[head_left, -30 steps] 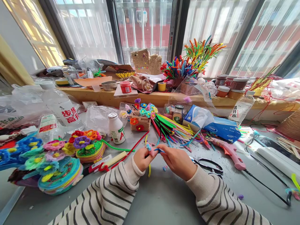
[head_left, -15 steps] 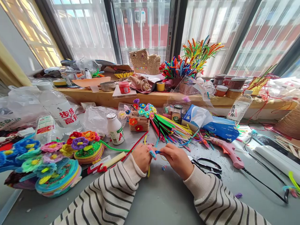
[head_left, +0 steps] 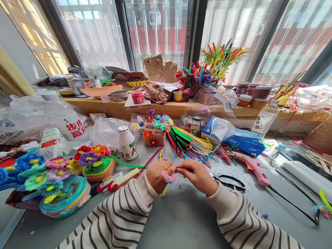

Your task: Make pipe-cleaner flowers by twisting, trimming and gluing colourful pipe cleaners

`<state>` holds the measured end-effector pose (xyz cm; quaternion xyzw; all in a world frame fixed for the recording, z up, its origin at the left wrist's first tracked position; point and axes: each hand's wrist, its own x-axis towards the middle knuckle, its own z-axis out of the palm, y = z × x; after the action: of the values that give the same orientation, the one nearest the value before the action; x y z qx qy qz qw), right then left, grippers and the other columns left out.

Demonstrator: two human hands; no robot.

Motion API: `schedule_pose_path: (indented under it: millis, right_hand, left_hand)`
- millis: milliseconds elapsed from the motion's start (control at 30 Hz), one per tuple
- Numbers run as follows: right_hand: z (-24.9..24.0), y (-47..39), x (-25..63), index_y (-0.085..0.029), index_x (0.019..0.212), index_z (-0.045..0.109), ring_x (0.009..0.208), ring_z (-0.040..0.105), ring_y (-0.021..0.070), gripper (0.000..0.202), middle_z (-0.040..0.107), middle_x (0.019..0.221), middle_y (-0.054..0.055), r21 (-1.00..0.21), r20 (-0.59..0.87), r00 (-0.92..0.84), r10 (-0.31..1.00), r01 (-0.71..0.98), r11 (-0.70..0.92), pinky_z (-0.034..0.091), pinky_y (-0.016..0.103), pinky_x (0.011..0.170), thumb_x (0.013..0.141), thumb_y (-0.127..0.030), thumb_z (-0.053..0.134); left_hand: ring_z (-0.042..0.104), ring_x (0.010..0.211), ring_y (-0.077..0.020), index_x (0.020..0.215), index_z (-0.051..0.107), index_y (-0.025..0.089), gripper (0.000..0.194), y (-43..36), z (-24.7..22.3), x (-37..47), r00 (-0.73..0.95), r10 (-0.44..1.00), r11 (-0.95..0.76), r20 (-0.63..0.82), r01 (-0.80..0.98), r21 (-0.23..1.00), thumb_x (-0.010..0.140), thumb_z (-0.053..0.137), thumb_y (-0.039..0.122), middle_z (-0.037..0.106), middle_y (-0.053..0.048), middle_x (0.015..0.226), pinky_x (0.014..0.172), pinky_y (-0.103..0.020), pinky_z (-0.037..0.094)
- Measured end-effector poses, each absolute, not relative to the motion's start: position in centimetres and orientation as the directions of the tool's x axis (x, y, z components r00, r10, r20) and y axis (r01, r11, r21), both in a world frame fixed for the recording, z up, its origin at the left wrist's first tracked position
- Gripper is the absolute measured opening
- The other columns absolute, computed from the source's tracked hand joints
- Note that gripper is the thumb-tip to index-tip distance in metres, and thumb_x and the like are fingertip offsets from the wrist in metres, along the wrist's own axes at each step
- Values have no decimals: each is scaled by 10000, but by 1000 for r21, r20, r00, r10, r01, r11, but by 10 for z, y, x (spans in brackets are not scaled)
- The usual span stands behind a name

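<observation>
My left hand point(head_left: 157, 175), with a ring on one finger, is closed around a small pink and light-blue pipe-cleaner flower point(head_left: 169, 177) that pokes out below the fingers. Close beside it, my right hand point(head_left: 199, 177) pinches a dark blue pipe cleaner point(head_left: 179, 168) at the left hand's fingertips. Most of that strand is hidden by the fingers, and I cannot tell how it joins the flower. Black-handled scissors point(head_left: 230, 182) lie just right of my right wrist. Beyond the hands is a spread bundle of coloured pipe cleaners point(head_left: 185, 140).
Pipe-cleaner flowers on coiled bases point(head_left: 64, 197) fill the left side, near a white bottle point(head_left: 128, 143) and a glue stick point(head_left: 127, 177). A small flower basket point(head_left: 154, 137) stands behind. To the right lie a pink glue gun point(head_left: 255, 169) with its cord and a blue tissue pack point(head_left: 243, 141).
My left hand has turned, and the flower has dropped slightly with more of its pink petals showing. My right hand has shifted a little to the right, still pinching the blue strand.
</observation>
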<state>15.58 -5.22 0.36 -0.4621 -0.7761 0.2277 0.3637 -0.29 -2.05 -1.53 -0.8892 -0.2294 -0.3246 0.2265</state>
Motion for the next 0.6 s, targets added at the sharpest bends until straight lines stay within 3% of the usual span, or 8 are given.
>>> schedule_pose_path:
  millis: [200, 400, 600]
  right_hand:
    - [3, -51, 158, -146, 669, 578, 511, 448, 80, 198, 510, 559, -8, -763, 265, -320, 909, 506, 401, 339, 172, 501, 747, -258, 435]
    - [-1, -49, 159, -142, 679, 534, 495, 404, 77, 237, 471, 545, -21, -809, 209, -315, 926, 477, 344, 316, 167, 456, 746, -334, 413]
    - [-6, -49, 159, -149, 664, 559, 461, 392, 70, 287, 453, 494, -36, -765, 199, -347, 916, 529, 367, 297, 170, 460, 772, -333, 367]
  left_hand:
    - [437, 477, -94, 824, 486, 140, 243, -12, -22, -6, 714, 336, -865, 614, 492, -99, 782, 259, 214, 496, -19, 599, 456, -219, 382]
    - [445, 486, -95, 790, 505, 137, 263, -14, -23, -6, 689, 395, -883, 608, 467, 46, 781, 253, 210, 478, -14, 562, 496, -229, 400]
    - [483, 535, -107, 728, 533, 143, 291, -17, -20, -2, 728, 446, -879, 521, 466, 103, 775, 252, 202, 521, -25, 577, 530, -228, 407]
